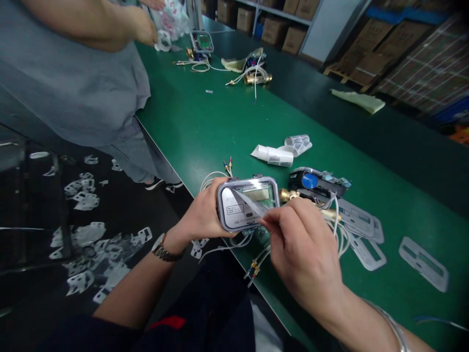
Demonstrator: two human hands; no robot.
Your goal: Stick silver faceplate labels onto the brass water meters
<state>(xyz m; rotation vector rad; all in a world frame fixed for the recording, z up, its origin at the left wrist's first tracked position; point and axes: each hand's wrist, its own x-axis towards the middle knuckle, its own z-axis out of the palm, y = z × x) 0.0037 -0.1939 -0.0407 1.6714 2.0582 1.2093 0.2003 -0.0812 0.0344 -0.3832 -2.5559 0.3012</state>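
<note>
My left hand (207, 212) grips a heat-meter-like box (261, 193) by its left end, fingers wrapped round the rim. The box has a grey frame, a small display and a green circuit board under its front. A grey-and-white label sticker (234, 209) lies over the left part of that front. My right hand (304, 244) pinches the lifted edge of a thin translucent film (252, 204) at the box's lower right. Whether this film is part of the label or a layer on it, I cannot tell. White cables hang below the box.
Right of the box lie a second meter (318, 182) with a blue disc, and several grey cut-out labels (361, 222). Rolled white stickers (274, 154) lie beyond. Farther back are more meters (256, 73). A co-worker (73, 73) stands at left; backing scraps (84, 190) litter the floor.
</note>
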